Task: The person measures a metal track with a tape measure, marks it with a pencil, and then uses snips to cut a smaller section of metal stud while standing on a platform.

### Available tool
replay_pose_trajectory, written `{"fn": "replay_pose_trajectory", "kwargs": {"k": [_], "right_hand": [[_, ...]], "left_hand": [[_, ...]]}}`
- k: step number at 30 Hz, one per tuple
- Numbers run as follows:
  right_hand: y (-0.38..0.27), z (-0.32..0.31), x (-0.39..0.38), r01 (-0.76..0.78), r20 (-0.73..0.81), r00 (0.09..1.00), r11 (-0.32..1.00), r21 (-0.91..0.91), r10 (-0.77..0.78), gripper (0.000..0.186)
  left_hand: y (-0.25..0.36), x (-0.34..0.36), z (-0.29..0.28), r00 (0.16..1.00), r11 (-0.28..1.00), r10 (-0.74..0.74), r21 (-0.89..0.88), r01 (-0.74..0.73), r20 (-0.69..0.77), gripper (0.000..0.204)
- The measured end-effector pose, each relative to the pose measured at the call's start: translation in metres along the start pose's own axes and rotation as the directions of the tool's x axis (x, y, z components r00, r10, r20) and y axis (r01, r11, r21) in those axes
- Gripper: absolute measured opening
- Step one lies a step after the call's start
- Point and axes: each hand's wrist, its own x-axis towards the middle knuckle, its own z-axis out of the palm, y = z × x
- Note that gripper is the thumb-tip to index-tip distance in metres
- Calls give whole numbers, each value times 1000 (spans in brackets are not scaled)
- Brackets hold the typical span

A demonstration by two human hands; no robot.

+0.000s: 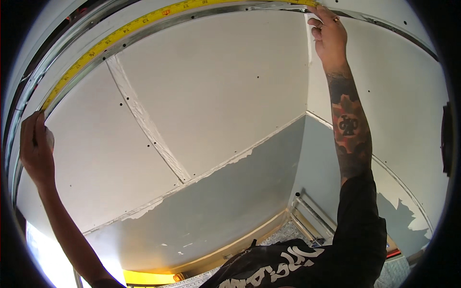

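A yellow tape measure blade (108,41) stretches in a long arc across the top of the head view, along a metal track (158,27). At far left, my left hand (37,149) is closed on the lower end of the blade; whether the tape's case is in the palm cannot be made out. Up at the top right, my right hand (331,38) pinches the other end of the blade with finger and thumb, beside the wall corner. Both arms reach up, and the right forearm is tattooed.
White drywall panels (216,72) with screw dots and a taped seam (144,115) meet a grey-painted lower wall (225,168). Metal scaffold tubes (314,213) stand low in the corner. A yellow object (149,277) lies at the bottom, near bright light at lower left.
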Motion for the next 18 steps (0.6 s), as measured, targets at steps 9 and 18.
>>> {"fn": "replay_pose_trajectory", "kwargs": {"k": [9, 18], "right_hand": [[3, -4, 3, -41, -4, 999, 998, -40, 41, 19], [13, -17, -6, -96, 176, 978, 990, -106, 114, 21]], "left_hand": [[-18, -24, 5, 987, 988, -146, 58, 142, 66, 24], [6, -29, -15, 963, 966, -221, -104, 238, 152, 23]]}}
